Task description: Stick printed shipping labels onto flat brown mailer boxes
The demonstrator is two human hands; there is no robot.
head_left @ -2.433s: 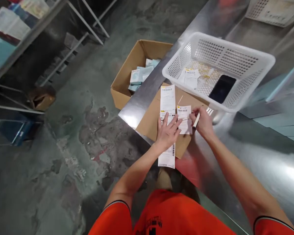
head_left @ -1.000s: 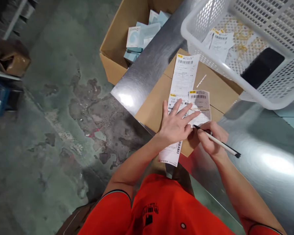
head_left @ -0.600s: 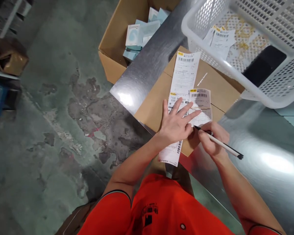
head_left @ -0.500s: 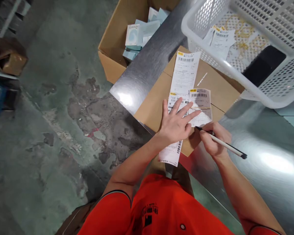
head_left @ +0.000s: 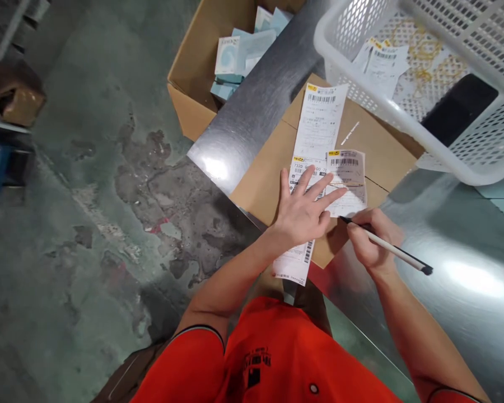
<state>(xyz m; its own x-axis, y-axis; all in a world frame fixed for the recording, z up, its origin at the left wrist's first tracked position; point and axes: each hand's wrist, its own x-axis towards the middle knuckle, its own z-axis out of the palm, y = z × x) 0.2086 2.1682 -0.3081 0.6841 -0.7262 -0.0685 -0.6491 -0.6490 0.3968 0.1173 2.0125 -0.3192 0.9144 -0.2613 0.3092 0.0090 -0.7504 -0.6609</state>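
Observation:
My left hand [head_left: 303,215] lies flat with fingers spread, pressing on a long printed shipping label [head_left: 320,120] and touching the edge of a smaller label slip [head_left: 346,173]. Both papers rest on a flat brown cardboard box [head_left: 260,182]; the lower end of the long label hangs past the box edge toward me. Between the thumb and fingers of my right hand [head_left: 373,238] is a white pen with black ends [head_left: 397,252]. Its tip is at the lower edge of the smaller slip. Part of the long label is hidden under my left hand.
A white plastic basket [head_left: 399,120] holding label slips [head_left: 382,64], yellow rubber bands [head_left: 424,50] and a black phone [head_left: 460,109] stands at the upper right on the metal table [head_left: 445,235]. Beyond the table edge, an open carton [head_left: 193,106] contains light-blue boxes [head_left: 231,59].
The pen and my right hand have shifted slightly to the right along the slip's lower edge. My left hand stays flat on the labels. The whole view has moved a little.

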